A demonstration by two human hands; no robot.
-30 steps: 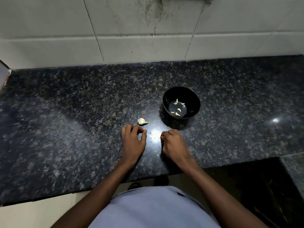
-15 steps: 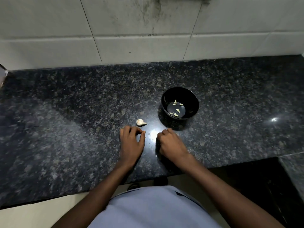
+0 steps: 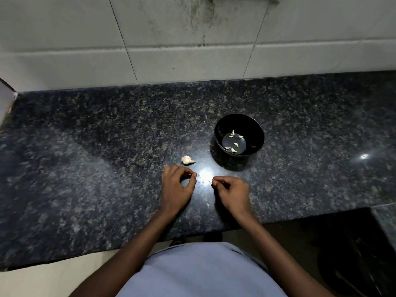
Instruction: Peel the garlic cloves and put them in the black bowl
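Note:
The black bowl point(image 3: 254, 128) stands on the dark granite counter point(image 3: 85, 168), with several peeled garlic cloves point(image 3: 235, 144) in its bottom. A pale piece of unpeeled garlic point(image 3: 187, 160) lies left of the bowl, just beyond my left hand point(image 3: 176, 189). That hand rests on the counter with its fingers curled and thumb meeting forefinger; I see nothing between them. My right hand point(image 3: 232, 191) is below the bowl and pinches a small pale garlic clove point(image 3: 213, 180) at its fingertips.
Tiny scraps of garlic skin point(image 3: 207, 203) lie on the counter between my hands. A white tiled wall point(image 3: 192, 50) closes off the back. The counter's front edge point(image 3: 128, 245) runs just below my wrists, and a dark recess point(image 3: 353, 254) lies at lower right.
My right hand has turned and moved slightly right, away from the left, and its fingertips now show a pale clove. The left hand has barely moved.

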